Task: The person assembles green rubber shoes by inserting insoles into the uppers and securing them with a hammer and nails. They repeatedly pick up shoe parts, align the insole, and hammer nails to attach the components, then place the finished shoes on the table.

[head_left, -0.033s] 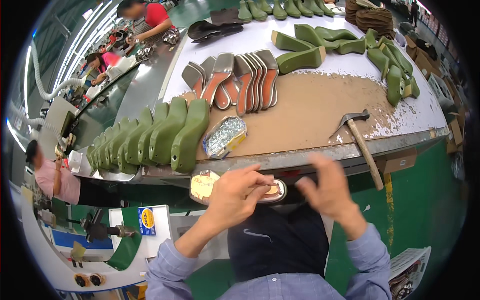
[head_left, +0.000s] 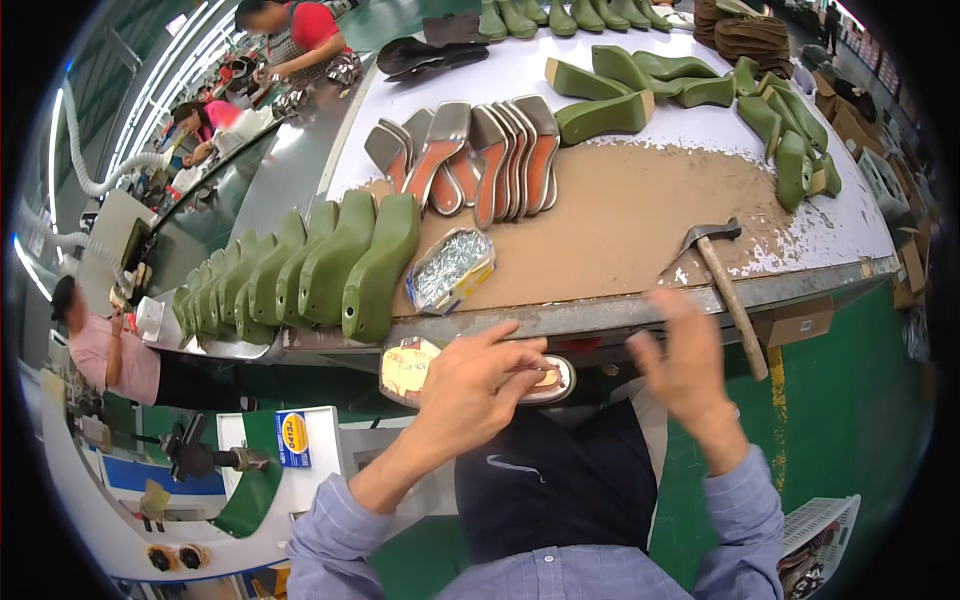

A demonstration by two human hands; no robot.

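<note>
A shoe sole [head_left: 478,372] lies flat just below the front edge of the counter [head_left: 640,312], over the person's lap. The left hand [head_left: 472,385] rests on top of it with fingers stretched out and pressed along its middle, so only the two ends of the sole show, one at the left and one at the right. The right hand [head_left: 683,355] is raised just to the right of the sole, open with fingers spread, holding nothing and blurred; it does not touch the sole.

On the counter one hammer [head_left: 724,283] lies with its head on the brown patch and its wooden handle sticking out past the edge, close to the right hand. One open box of small nails [head_left: 450,268] sits near the front edge, just above the left hand. To its left stands a row of green shoe forms [head_left: 300,270], about eight, leaning side by side. Behind the box lie about seven grey and orange insoles [head_left: 470,160], overlapping. More green forms [head_left: 690,85] are scattered at the far side; their count cannot be told.
</note>
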